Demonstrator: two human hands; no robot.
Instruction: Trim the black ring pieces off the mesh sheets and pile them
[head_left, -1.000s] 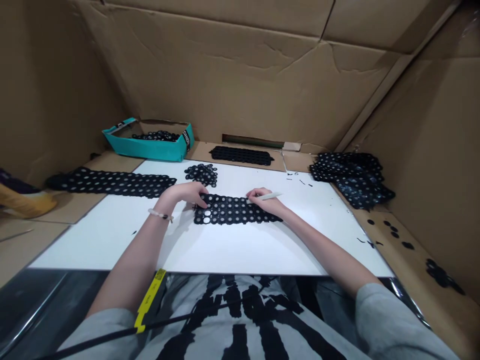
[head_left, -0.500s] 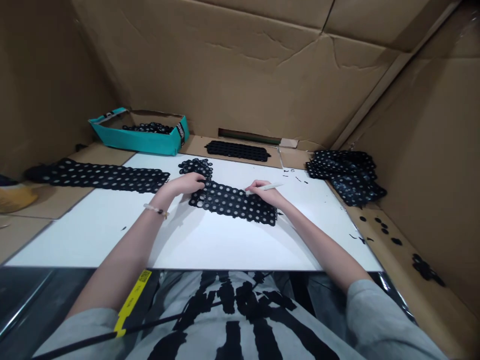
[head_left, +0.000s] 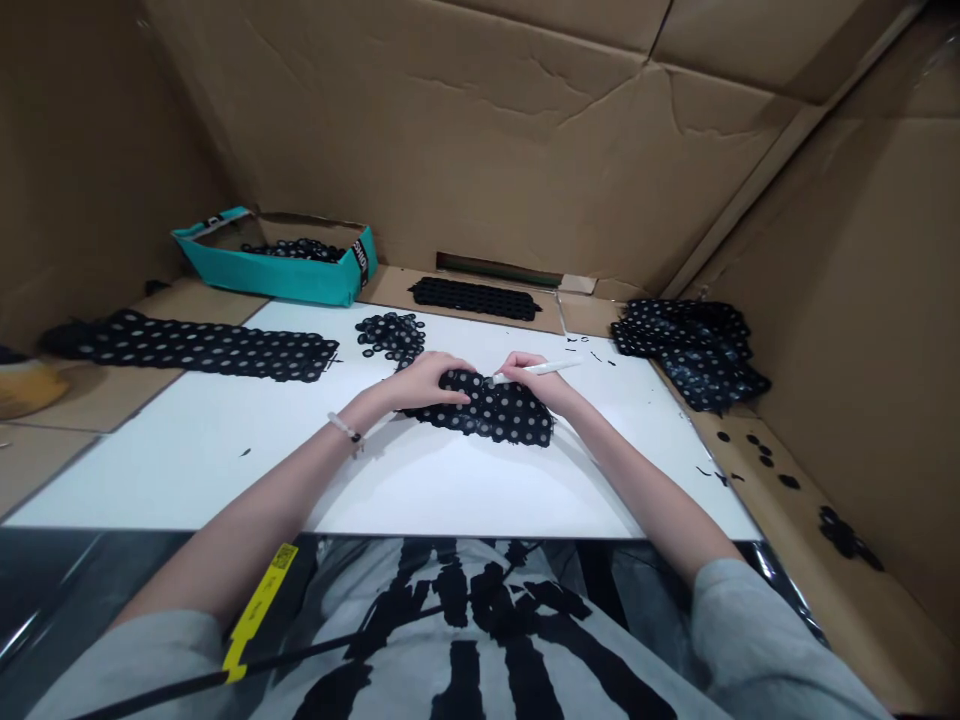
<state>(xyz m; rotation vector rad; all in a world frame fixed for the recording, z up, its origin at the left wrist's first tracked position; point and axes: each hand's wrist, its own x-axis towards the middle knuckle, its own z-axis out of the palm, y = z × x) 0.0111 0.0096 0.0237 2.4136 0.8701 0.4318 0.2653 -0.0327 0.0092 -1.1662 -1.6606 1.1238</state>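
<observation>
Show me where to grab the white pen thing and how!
Probably pinch the white pen-like tool by its slim free end, coming from the right. That end sticks out past the right hand, while the other end sits among fingers at the black dotted strip.

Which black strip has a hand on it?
The middle strip, on the white board: the left hand lies on it. No hand touches the long strip at the left, the back strip or the crumpled heap at the right.
</observation>
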